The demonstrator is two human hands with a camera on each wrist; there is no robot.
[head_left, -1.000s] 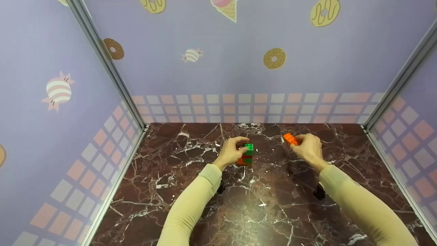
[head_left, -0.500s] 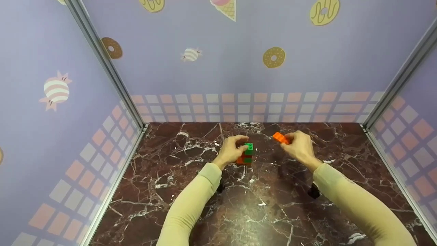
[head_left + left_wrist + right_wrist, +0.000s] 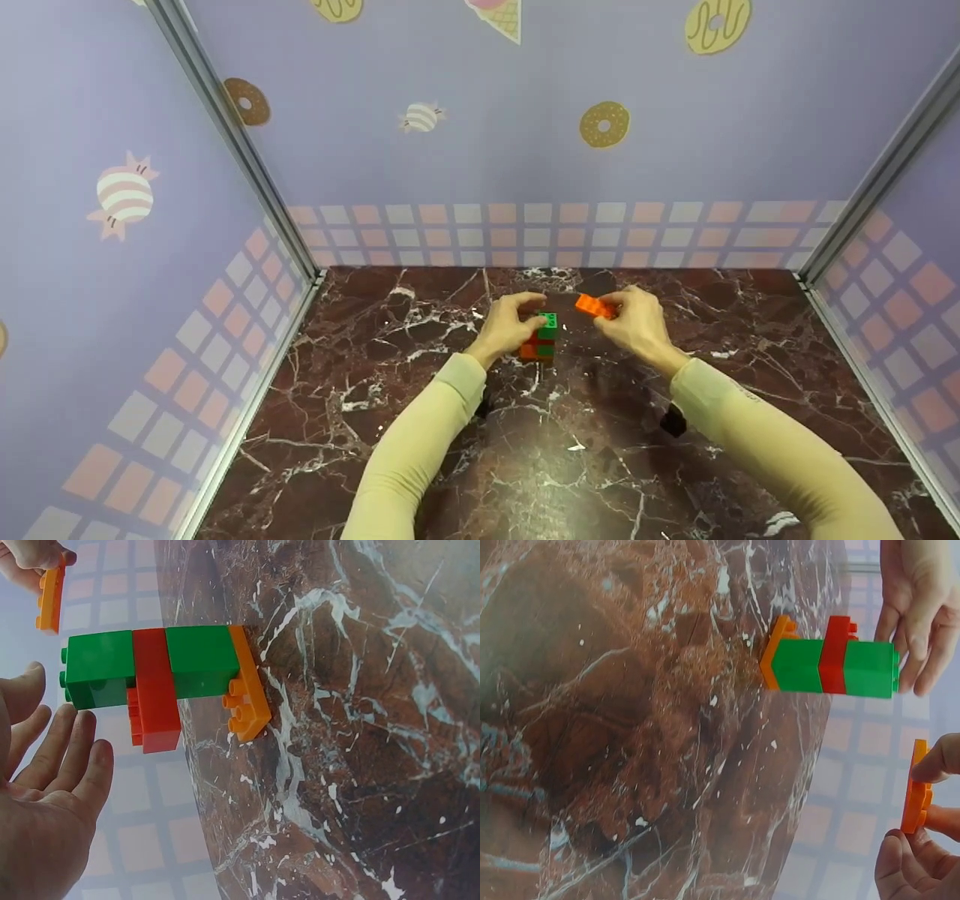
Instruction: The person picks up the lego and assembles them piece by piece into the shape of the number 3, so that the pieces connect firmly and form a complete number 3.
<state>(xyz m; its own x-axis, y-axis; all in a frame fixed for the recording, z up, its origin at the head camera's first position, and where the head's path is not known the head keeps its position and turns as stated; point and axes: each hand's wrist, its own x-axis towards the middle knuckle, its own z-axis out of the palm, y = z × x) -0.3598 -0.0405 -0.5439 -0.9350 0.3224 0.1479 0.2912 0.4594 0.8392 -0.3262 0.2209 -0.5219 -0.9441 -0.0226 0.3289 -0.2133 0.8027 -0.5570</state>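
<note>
A tower of toy building blocks stands upright on the table. In the left wrist view its orange base plate [image 3: 255, 701] carries a lower green block [image 3: 201, 660], a red block [image 3: 156, 690] and a top green block [image 3: 101, 664]. The red block and the orange plate jut out to one side. My left hand [image 3: 504, 328] is beside the top green block, its fingers spread loosely and not closed round it. To the right of the tower my right hand [image 3: 637, 321] pinches a thin orange block [image 3: 591, 305], raised above the table and apart from the tower.
Below lies a dark red marbled tabletop [image 3: 510, 465]. A patterned back wall [image 3: 495, 157] rises behind the tower, and side walls with metal corner posts [image 3: 240, 142] bound the table left and right.
My right hand has moved left towards the tower with the thin orange block, which has turned more sideways. The left hand and tower have stayed about where they were.
</note>
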